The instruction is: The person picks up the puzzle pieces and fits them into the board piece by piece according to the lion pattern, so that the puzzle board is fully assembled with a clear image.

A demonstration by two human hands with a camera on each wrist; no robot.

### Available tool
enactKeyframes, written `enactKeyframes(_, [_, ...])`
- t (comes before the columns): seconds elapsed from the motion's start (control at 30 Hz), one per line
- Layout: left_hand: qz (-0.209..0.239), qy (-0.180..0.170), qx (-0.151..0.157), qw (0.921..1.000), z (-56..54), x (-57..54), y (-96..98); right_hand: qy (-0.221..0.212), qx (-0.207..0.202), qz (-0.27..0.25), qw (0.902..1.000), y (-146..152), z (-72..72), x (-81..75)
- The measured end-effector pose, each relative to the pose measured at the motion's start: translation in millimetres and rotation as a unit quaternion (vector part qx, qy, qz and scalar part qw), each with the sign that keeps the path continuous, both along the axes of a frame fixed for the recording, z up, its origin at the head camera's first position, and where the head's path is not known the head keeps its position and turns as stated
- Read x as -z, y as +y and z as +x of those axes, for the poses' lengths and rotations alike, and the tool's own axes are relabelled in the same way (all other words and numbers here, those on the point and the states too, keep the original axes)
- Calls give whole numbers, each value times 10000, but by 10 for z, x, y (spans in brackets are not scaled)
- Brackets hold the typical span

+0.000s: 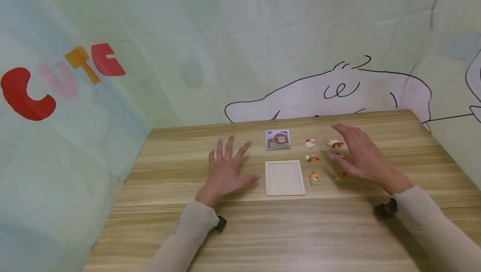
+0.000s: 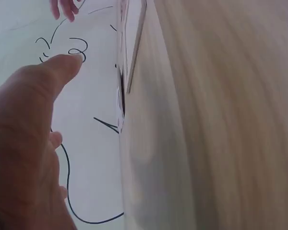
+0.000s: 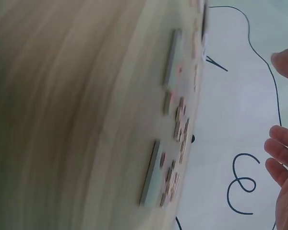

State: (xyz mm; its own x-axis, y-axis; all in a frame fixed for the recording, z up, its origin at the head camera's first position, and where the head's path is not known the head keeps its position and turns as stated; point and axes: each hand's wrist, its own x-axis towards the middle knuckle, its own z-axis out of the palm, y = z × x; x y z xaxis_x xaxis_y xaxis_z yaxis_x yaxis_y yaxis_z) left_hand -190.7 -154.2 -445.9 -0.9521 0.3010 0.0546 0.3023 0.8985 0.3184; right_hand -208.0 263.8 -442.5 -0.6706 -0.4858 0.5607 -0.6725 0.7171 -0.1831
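Observation:
My left hand (image 1: 225,174) hovers over the table with its fingers spread, left of a square wooden puzzle tray (image 1: 268,180). Nothing is in it; the left wrist view has its thumb large in front. Above the right column of jigsaw pieces (image 1: 335,143) is my right hand (image 1: 362,155), fingers extended and thumb apart, holding nothing. A second column of jigsaw pieces (image 1: 314,178) lies between that hand and the tray. Seen low from the right wrist, the pieces (image 3: 151,177) lie flat on the wood, with the fingers off to the side.
Behind the tray lies a square picture card (image 1: 278,139) showing a lion. The wooden table (image 1: 240,238) ends at the back against a printed cloth backdrop (image 1: 210,55). Both wrists carry black straps, the right one (image 1: 386,208) near the table.

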Motion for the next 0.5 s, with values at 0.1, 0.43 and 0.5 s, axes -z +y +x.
enactKeyframes(0.1, [316, -256, 222, 9989, 16, 41, 67, -95, -73, -387, 9992, -33, -18, 7])
enactKeyframes(0.43, [812, -1240, 669, 9867, 58, 227, 114, -443, -34, -670, 9968, -198, -97, 29])
enactKeyframes(0.5, [740, -1353, 667, 9858, 54, 241, 110, -616, 45, -689, 9957, -232, -131, 18])
